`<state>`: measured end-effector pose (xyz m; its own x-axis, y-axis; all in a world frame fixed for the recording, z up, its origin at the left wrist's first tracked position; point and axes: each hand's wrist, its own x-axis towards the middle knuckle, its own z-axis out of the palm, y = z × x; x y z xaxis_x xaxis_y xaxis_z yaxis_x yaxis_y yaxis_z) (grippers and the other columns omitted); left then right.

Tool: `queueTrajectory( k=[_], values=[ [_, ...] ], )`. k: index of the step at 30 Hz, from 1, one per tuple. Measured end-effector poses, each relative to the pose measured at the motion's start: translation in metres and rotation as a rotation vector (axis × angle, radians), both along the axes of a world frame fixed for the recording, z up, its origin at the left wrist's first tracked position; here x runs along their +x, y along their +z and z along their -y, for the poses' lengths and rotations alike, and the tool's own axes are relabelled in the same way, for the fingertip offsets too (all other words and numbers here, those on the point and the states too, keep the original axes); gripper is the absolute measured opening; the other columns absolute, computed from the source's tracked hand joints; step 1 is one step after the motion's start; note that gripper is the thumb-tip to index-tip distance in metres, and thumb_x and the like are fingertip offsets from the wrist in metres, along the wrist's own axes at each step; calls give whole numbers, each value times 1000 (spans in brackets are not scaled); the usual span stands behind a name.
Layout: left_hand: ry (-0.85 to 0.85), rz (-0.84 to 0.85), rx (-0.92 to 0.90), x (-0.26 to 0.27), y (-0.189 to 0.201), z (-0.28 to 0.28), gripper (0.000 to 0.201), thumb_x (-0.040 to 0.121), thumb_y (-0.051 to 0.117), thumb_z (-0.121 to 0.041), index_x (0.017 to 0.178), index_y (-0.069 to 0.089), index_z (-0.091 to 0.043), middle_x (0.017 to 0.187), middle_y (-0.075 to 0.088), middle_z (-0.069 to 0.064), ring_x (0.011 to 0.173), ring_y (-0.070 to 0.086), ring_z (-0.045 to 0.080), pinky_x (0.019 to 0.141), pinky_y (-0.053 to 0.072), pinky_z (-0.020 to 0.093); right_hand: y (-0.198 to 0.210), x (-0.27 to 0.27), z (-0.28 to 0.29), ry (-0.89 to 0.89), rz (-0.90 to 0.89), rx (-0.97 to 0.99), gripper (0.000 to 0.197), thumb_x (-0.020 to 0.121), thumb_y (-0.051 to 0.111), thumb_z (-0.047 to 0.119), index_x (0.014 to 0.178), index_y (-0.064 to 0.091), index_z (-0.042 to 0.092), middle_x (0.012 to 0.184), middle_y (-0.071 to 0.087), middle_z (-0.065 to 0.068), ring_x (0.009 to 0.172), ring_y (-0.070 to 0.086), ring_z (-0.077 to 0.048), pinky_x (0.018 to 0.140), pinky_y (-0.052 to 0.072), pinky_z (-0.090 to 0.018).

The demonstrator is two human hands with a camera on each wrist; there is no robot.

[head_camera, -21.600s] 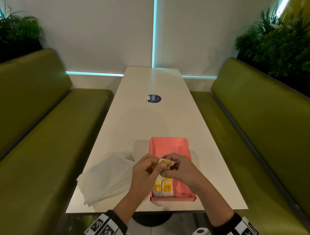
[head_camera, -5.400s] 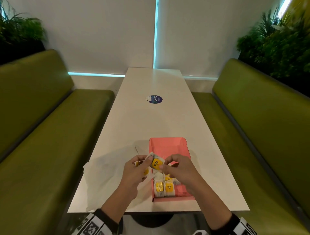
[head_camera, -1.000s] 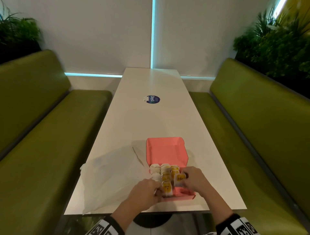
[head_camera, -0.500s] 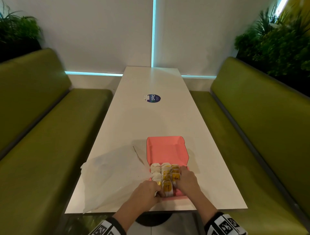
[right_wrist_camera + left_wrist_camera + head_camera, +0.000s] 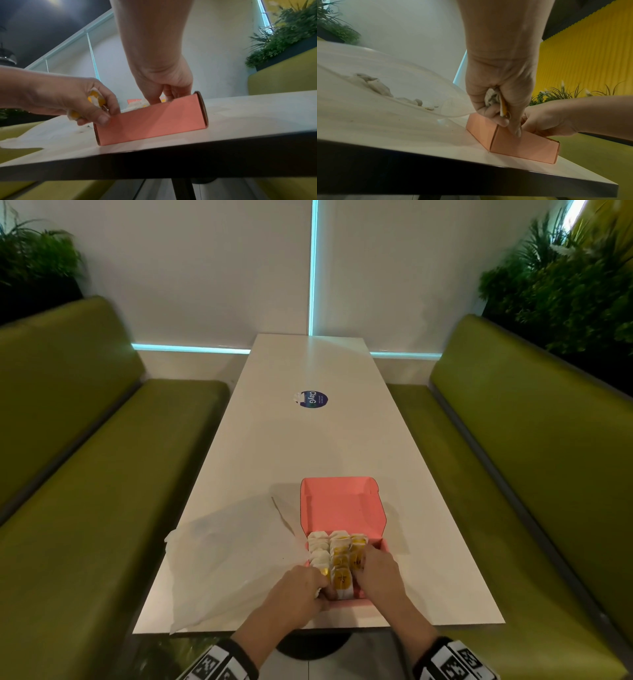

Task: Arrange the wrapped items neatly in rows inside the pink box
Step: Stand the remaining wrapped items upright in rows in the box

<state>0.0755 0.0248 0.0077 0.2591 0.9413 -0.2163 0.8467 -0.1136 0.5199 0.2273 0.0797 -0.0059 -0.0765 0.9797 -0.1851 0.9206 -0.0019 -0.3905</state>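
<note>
Both hands are working at the pink box [image 5: 342, 505]. Left hand [image 5: 496, 86] is clutching a wrapped item [image 5: 494, 98] in curled fingers, thumb touching the box's near wall. Right hand [image 5: 378, 573] is reaching inside, fingers hidden among rows of wrapped items [image 5: 337, 556]. Box is sitting near the worktop [image 5: 308, 440] edge, beside a plastic bag [image 5: 226, 563].

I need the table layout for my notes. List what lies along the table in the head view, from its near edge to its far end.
Both hands, left hand and right hand, at the near edge → wrapped items in the pink box → the box's open lid → round blue sticker.
</note>
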Motion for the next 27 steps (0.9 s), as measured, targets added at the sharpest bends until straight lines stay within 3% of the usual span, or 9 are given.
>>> queueTrajectory(
  k=[6,10,15,22,27],
  values=[
    [-1,5,19,-1,-1,1,23,89,62,-25,111,68,-27,112,67,-8,100,59,8,93,40,15,-2,-3,2,-9,-46,12,23,90,47,15,110,55,9,110,59,-8,103,56,-23,81,43,-27],
    [1,-3,13,-2,1,1,23,89,62,-25,110,69,-27,112,67,-8,100,58,9,95,42,17,-2,-2,3,-32,-47,29,26,89,50,23,113,55,13,112,56,-7,100,57,-22,82,46,-29],
    [7,-31,-10,-2,2,1,24,89,60,-30,112,68,-26,110,67,-5,97,60,11,94,46,19,1,2,6,-61,-4,23,23,92,44,21,111,56,15,108,61,-5,96,62,-23,80,48,-28],
    [-25,-35,19,1,5,0,24,91,59,-23,113,68,-28,115,65,-7,103,56,11,96,38,16,12,-2,11,-72,23,-21,25,96,42,24,116,54,16,114,61,-2,104,61,-21,82,46,-25],
    [-31,-40,11,0,7,0,24,90,60,-22,112,68,-27,115,64,-6,104,57,12,98,40,18,17,-6,16,-74,23,-10,21,96,41,23,111,54,15,96,56,-2,101,60,-20,76,44,-26]
  ],
)
